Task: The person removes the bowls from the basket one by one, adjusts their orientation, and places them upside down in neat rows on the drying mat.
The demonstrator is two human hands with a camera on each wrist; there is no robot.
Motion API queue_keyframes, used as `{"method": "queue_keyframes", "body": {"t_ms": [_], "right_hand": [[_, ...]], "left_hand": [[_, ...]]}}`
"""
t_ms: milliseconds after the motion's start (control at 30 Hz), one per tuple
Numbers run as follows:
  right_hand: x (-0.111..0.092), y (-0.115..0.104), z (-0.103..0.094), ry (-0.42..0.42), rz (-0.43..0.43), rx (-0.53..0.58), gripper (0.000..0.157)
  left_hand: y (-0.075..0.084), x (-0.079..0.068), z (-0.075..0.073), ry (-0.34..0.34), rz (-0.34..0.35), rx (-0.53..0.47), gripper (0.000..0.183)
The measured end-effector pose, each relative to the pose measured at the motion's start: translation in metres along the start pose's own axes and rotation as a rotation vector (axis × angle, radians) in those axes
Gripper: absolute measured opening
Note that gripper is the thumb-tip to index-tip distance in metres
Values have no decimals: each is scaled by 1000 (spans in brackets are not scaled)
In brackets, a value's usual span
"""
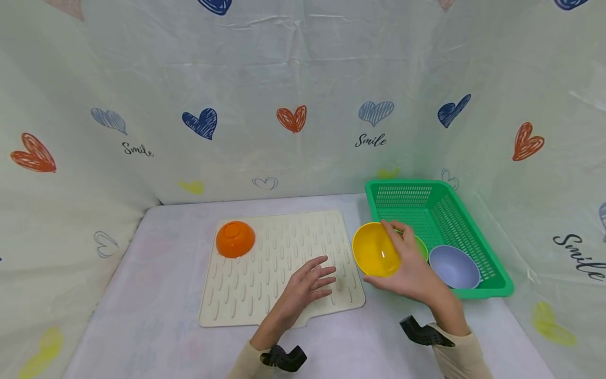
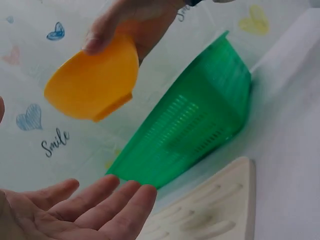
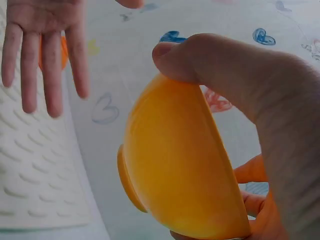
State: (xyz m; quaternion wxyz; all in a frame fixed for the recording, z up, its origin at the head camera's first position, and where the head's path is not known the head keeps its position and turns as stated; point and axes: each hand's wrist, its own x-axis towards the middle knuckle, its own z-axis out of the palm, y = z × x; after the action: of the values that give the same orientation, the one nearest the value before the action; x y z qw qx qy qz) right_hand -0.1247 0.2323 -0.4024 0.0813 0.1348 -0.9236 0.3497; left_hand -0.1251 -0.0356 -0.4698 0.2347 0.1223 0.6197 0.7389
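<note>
A yellow bowl [image 1: 371, 251] is held by my right hand [image 1: 409, 266], thumb and fingers spread across its rim, in the air by the basket's left side. In the right wrist view the bowl [image 3: 175, 160] is tipped on its side, its foot facing left. My left hand [image 1: 305, 287] hovers over the cream drying mat [image 1: 284, 268] with fingers extended and nothing in it; its palm shows in the left wrist view. An orange bowl [image 1: 235, 239] lies upside down on the mat's far left corner.
A green basket [image 1: 473, 231] stands at the right against the back curtain. Inside it are a lavender bowl [image 1: 454, 267] and a green bowl [image 1: 421, 248], partly hidden by my right hand. Curtains with printed hearts hang behind and on both sides of the table [image 1: 156, 284].
</note>
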Motion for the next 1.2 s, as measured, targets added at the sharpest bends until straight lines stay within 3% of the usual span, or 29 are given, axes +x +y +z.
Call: {"method": "queue_keyframes", "body": {"t_ms": [233, 500, 900, 1200], "right_hand": [[-9, -20, 36, -39, -41, 82, 115], [-9, -30, 56, -35, -79, 108, 117], [-10, -40, 69, -76, -136, 69, 119], [-8, -44, 72, -79, -182, 44, 117]], "left_hand": [[0, -1, 2, -29, -14, -43, 61], [-5, -4, 0, -39, -47, -80, 64], [-7, -8, -6, -12, -103, -127, 73], [-12, -11, -10, 18, -73, -145, 67]]}}
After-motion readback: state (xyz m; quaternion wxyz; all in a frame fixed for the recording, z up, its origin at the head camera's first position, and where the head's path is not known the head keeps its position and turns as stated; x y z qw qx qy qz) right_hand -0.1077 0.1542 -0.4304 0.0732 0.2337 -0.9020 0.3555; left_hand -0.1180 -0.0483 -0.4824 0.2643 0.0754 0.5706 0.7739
